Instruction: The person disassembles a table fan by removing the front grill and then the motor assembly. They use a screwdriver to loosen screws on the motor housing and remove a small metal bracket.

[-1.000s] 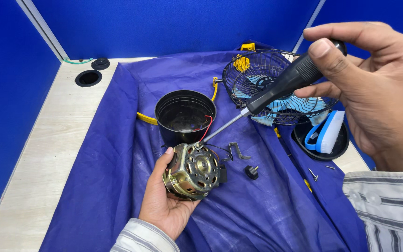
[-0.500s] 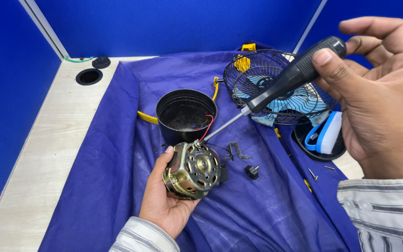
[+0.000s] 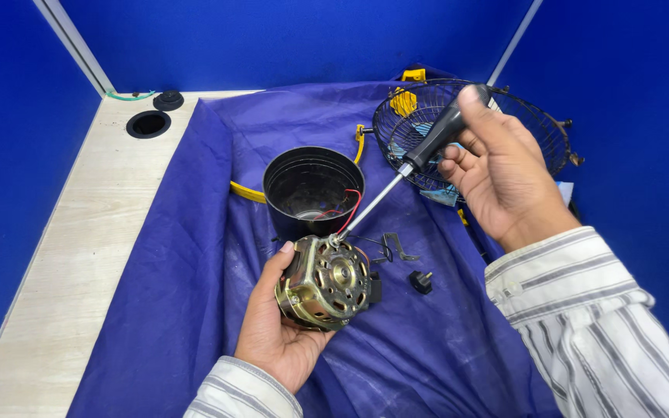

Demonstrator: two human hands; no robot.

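Right hand (image 3: pixel 505 182) lower now, grip around screwdriver (image 3: pixel 420 162); left hand (image 3: pixel 276 333) cradling motor (image 3: pixel 325 282) over blue cloth (image 3: pixel 180 255), blue walls.

motor (image 3: pixel 325 282) on cloth (image 3: pixel 195 232) | cup (image 3: pixel 313 190) behind | fan guard (image 3: pixel 474 131) right-rear

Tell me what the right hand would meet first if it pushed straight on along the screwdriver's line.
The right hand aims the screwdriver down-left; its tip already seems to touch the motor in the left hand, so the motor comes first. Exact depth is unclear.
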